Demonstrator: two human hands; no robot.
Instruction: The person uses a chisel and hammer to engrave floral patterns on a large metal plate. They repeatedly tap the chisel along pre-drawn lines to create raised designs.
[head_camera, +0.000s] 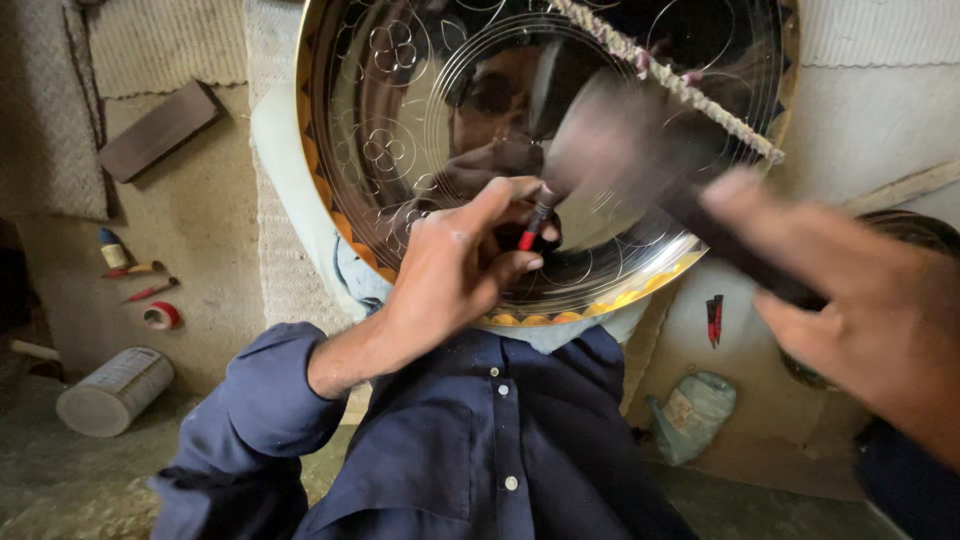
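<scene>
A large shiny metal tray (400, 150) with engraved flower and circle patterns and a gold scalloped rim leans against my chest. My left hand (455, 265) pinches a small chisel (535, 222) with a red grip, its tip pressed on the tray's face. My right hand (860, 300) grips a dark hammer (700, 215), blurred with motion, its head near the top of the chisel. A twisted cord (680, 80) runs diagonally across the tray's upper right.
On the floor at left lie a dark sharpening block (155, 130), a small bottle (112, 248), a red tool (150, 291), a tape roll (160, 316) and a white can (112, 392). A red-handled tool (714, 320) and a crumpled bag (692, 412) lie right.
</scene>
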